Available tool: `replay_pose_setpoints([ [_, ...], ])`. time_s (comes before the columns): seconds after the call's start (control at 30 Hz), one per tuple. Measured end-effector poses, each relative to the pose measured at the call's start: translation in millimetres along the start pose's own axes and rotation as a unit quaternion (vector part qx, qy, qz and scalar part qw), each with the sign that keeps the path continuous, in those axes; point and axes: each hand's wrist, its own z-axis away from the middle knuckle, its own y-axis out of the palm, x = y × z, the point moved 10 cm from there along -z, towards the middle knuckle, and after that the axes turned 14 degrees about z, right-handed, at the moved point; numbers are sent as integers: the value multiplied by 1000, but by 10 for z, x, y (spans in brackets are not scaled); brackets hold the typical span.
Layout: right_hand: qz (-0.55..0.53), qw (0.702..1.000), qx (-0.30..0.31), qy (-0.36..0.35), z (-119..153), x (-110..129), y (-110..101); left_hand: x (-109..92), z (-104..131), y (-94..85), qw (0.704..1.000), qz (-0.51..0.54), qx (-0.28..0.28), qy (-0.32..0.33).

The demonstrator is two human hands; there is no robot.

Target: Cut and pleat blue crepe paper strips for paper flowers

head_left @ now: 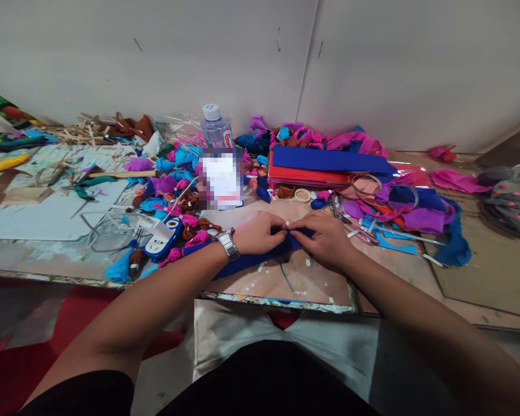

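Two hands, my left hand (256,234) and my right hand (327,238), pinch the blue strip (252,263) near the middle of the frame. I should pinch it snugly, make small moves, and let its long end lie on the table (316,281).

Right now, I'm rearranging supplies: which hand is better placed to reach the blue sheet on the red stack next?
Probably the right hand: it is nearer the blue sheet on the red stack. The left hand sits farther away. Both appear to pinch the blue material, so neither looks free.
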Motion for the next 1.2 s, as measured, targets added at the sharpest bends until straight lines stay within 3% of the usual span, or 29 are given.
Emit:
replay_pose_setpoints([
  [0.73, -13, 998, -21, -59, 16, 104, -44, 125, -40, 43, 996, 84, 29, -22],
  [1.2, 7, 999, -27, -26, 5, 49, -51, 83, -34, 1, 998, 65, -4, -13],
])
